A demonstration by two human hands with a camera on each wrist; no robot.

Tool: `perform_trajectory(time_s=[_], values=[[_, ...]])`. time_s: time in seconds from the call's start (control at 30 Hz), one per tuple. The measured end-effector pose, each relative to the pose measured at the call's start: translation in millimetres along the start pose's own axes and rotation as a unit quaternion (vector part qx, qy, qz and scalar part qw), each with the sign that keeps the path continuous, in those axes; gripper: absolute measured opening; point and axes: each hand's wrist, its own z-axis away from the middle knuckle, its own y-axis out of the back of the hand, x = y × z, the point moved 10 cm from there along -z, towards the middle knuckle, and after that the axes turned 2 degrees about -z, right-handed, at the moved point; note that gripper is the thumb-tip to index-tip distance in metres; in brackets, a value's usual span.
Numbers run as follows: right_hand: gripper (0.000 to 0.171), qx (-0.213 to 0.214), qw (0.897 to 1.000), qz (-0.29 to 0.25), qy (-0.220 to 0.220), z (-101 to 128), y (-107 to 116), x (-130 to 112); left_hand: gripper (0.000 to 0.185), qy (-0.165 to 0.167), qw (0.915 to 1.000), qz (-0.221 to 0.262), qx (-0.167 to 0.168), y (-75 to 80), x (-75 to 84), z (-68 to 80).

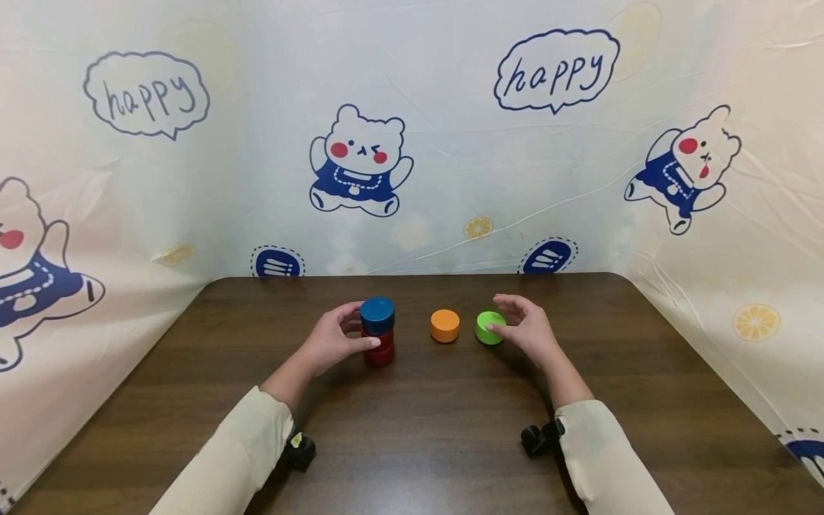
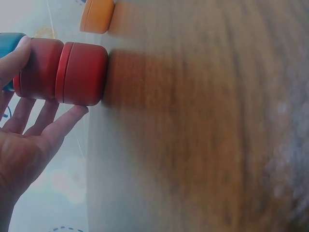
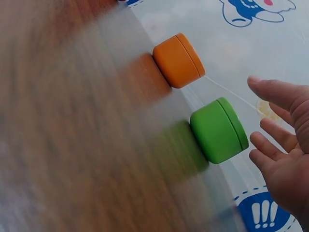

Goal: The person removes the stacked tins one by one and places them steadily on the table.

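Your left hand pinches the red-and-blue stack between thumb and fingers; hold it vertical. Your right hand is spread beside the green piece; centre thumb and fingers before gripping. Between the hands: the orange piece. Head view overlaps right thumb and green piece; right-wrist view shows them apart.
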Motion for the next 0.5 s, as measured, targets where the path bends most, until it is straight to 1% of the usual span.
perform_trajectory(time_s=[0.23, 0.5], values=[[0.056, -0.007, 1.0, -0.011, 0.028, 2, -5, -17, 0.073, -0.004, 1.0, -0.004, 0.0, 0.7, -2.2, 0.1], [0.056, -0.022, 0.999, -0.007, 0.034, 4, -11, -30, 0.072, -0.004, 1.0, -0.007, 0.001, 0.4, -0.7, -0.4]])
